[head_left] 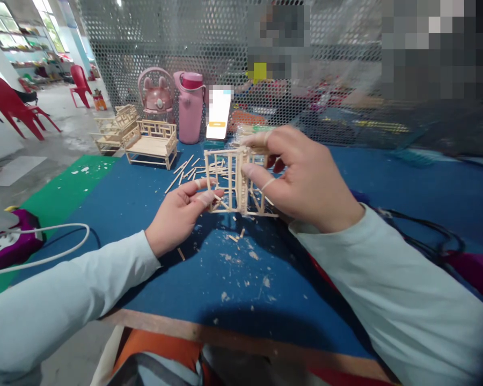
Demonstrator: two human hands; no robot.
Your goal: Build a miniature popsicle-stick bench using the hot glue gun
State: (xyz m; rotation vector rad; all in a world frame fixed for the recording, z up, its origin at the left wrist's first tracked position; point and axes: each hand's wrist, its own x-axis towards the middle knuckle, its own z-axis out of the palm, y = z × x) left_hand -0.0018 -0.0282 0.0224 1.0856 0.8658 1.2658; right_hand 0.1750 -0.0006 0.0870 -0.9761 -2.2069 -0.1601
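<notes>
A small frame of thin wooden sticks (238,185) is held up above the blue table, between both hands. My left hand (182,210) pinches its lower left corner between thumb and fingers. My right hand (301,177) has thumb and forefinger at the frame's upper middle edge; pale bands wrap some fingertips. The right fingers partly hide the frame's right side. Loose wooden sticks (181,172) lie on the table behind the frame. Finished-looking miniature wooden benches (152,143) stand at the back left.
Along the back stand a pink bottle (190,110), a lit phone (219,113) and a pink rabbit-eared item (156,96) before a perforated metal screen (221,48). A purple power socket (14,241) with a white cable is at left. Black cables (422,225) lie at right.
</notes>
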